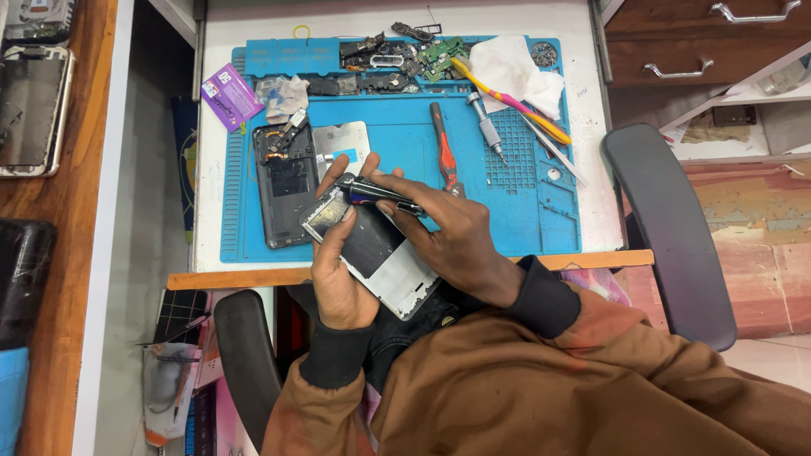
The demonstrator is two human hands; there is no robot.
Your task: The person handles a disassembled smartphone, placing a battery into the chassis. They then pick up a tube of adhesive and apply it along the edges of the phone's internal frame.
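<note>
Brown sleeves with black cuffs lead to both hands above the worktop [405, 274] edge. Left hand [338, 270] has its grip clamped on an opened phone [376, 253], held tilted over the lap. Right hand [448, 232] has its grip closed around a dark screwdriver [376, 194], tip at the phone's upper end. Just beyond, on the blue mat [507, 211], lie a dark phone chassis [285, 186] and a red-handled tool [443, 156].

A small purple packet [230, 95] with a white and red corner patch lies tilted at the blue mat's [397, 228] upper left edge. A dark, blank phone screen [29, 110] in a silver frame rests on the wooden surface [63, 253] at far left.
</note>
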